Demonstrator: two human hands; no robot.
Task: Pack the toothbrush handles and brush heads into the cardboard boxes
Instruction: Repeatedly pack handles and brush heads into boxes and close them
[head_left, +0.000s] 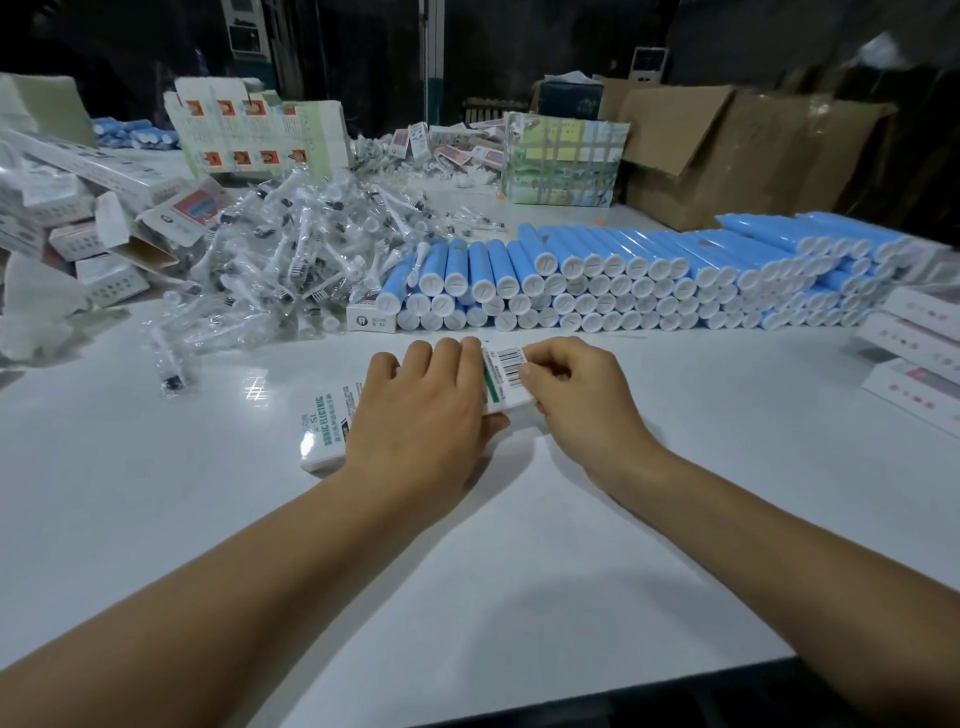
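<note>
Light falls from overhead onto the white table (519, 519), leaving a small bright glare patch to the left of the hands and soft shadows under both forearms. The background is dim, nearly black. Wide-angle distortion bends the table's edges. The far corners look smeared and soft; the centre stays reasonably sharp.

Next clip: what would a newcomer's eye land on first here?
Probably the long stack of blue toothbrush handles across the white table, white caps facing the camera. Left of it lies a heap of bagged brush heads. Up front, left hand and right hand hold a white box.
</note>
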